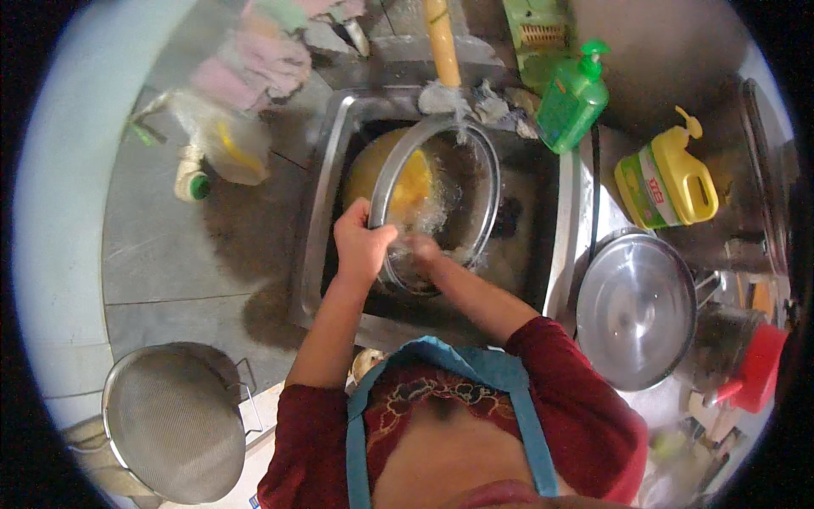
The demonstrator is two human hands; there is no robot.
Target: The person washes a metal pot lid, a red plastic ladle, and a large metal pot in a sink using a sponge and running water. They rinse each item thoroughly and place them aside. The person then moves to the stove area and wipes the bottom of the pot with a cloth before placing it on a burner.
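A round metal basin (488,191) is tilted on its side in the sink (324,184), with water splashing on and inside it. My left hand (361,237) grips its left rim, thumb over the edge. Blurred and partly hidden by splashing water, my right hand (423,249) is at the basin's lower inner side; whether it holds anything is not clear. Behind the basin, a round vessel with something yellow (413,181) in it shows in the sink. Water falls from the end of a yellowish tube (443,51) above the sink's far edge.
Right of the sink stand a green pump bottle (572,102), a yellow detergent jug (668,178) and a shiny metal bowl (636,312). A mesh strainer (175,423) lies at lower left. Farther back on the left are a plastic bag (222,137) and pink cloths (267,63).
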